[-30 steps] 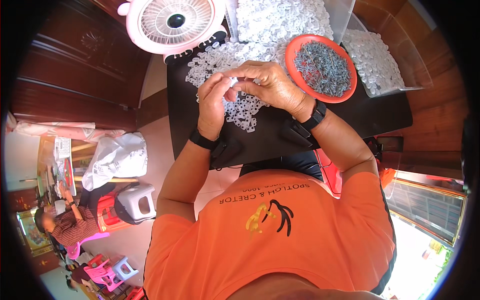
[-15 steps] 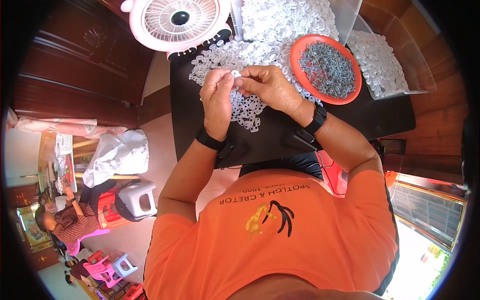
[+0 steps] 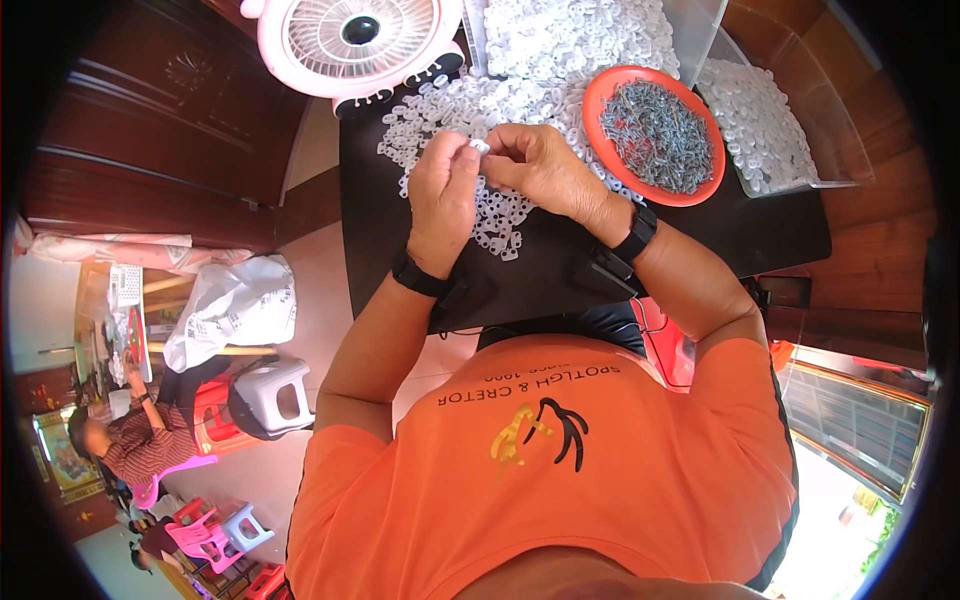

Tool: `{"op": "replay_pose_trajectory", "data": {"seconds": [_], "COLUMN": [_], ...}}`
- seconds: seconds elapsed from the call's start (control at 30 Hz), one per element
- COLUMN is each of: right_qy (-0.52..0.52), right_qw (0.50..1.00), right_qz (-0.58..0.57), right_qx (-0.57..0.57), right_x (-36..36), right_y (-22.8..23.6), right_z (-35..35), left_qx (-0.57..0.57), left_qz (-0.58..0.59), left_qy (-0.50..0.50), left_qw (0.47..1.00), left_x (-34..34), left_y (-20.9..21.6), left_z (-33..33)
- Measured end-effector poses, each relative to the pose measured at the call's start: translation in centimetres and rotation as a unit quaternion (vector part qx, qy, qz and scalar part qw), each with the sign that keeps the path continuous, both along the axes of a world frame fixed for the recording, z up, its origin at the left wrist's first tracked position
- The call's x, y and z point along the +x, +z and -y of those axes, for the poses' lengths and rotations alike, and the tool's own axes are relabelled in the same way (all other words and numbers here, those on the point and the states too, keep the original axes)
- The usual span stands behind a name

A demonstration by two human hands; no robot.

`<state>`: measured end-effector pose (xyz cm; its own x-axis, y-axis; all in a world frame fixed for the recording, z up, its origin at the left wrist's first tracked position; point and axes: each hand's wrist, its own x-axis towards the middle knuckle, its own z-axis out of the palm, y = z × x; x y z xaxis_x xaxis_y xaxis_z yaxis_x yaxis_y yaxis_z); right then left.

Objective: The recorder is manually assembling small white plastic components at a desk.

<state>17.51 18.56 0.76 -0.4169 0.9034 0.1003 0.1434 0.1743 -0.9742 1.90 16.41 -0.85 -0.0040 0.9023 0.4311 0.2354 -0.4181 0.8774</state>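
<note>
My left hand [image 3: 443,200] is closed, pinching a small white plastic piece [image 3: 480,146] between thumb and forefinger over the black table [image 3: 560,255]. Against that piece, the fingertips of my right hand [image 3: 548,178] are pressed together. Whether they also grip a nail is hidden by the fingers. Loose white plastic pieces [image 3: 430,118], many with a hole, lie heaped beyond my hands, and some [image 3: 500,222] are scattered beneath them. To the right of my right hand, an orange-red plate [image 3: 592,130] holds a mound of thin grey metal nails [image 3: 660,140].
A clear bin of white pieces [image 3: 580,40] stands at the back, and another clear container [image 3: 765,130] sits at the right. A pink fan [image 3: 362,32] is at the back left. Further left are a person [image 3: 150,435], a white sack [image 3: 240,310] and a grey stool [image 3: 275,395].
Both hands have shifted slightly; the left has moved a little right with the white piece, which is now tilted and more covered by fingers.
</note>
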Motion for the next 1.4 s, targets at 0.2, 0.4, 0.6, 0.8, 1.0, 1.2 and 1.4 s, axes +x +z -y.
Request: {"op": "replay_pose_trajectory", "data": {"seconds": [0.2, 0.4, 0.6, 0.8, 1.0, 1.2, 1.4], "right_qy": [0.041, 0.059, 0.075, 0.073, 0.065, 0.093, 0.055], "right_qw": [0.991, 0.987, 0.990, 0.989, 0.989, 0.994, 0.998], "right_qz": [-0.045, -0.024, -0.003, -0.079, -0.108, -0.046, -0.010], "right_qx": [-0.123, -0.146, -0.118, -0.098, -0.078, -0.044, -0.012], "right_x": [0.2, 0.7, 1.6, 1.2, 0.8, 1.0, 0.6], "right_y": [0.9, 2.5, 1.4, 1.1, 0.2, 0.3, 0.8], "right_z": [0.0, 0.3, -1.0, -0.8, -0.8, -0.8, 0.0], "left_qx": [0.000, -0.076, -0.084, -0.100, -0.162, -0.201, -0.178], "left_qz": [-0.053, 0.026, 0.068, 0.093, 0.084, 0.107, 0.111], "left_qy": [-0.015, -0.091, -0.083, -0.072, -0.119, -0.162, -0.118], "left_qw": [0.998, 0.993, 0.991, 0.988, 0.976, 0.960, 0.971], "left_x": [0.0, 0.0, -0.8, -0.9, -1.1, -1.3, -0.8], "left_y": [0.7, 2.0, 2.0, 2.0, 2.0, 1.4, 1.1], "left_z": [0.5, 1.3, 0.7, 0.4, 0.2, -0.2, 0.1]}}
